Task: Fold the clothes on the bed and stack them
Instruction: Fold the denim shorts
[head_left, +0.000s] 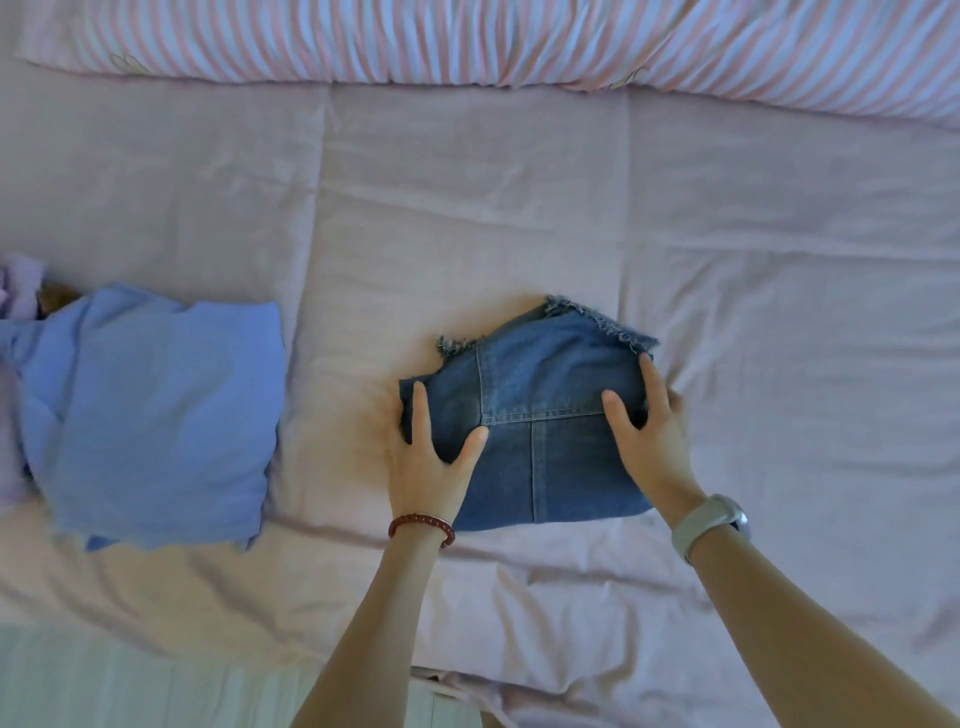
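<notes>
With your left hand (426, 462) and right hand (649, 431) both gripping the sides of the folded denim shorts (540, 415) in the middle of the bed (467, 208), lift them level and carry them to the blue folded garment (156, 415) on the left.

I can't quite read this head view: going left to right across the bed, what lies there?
Purple cloth → blue garment → left hand → denim piece → right hand, both hands gripping the denim's sides.
</notes>
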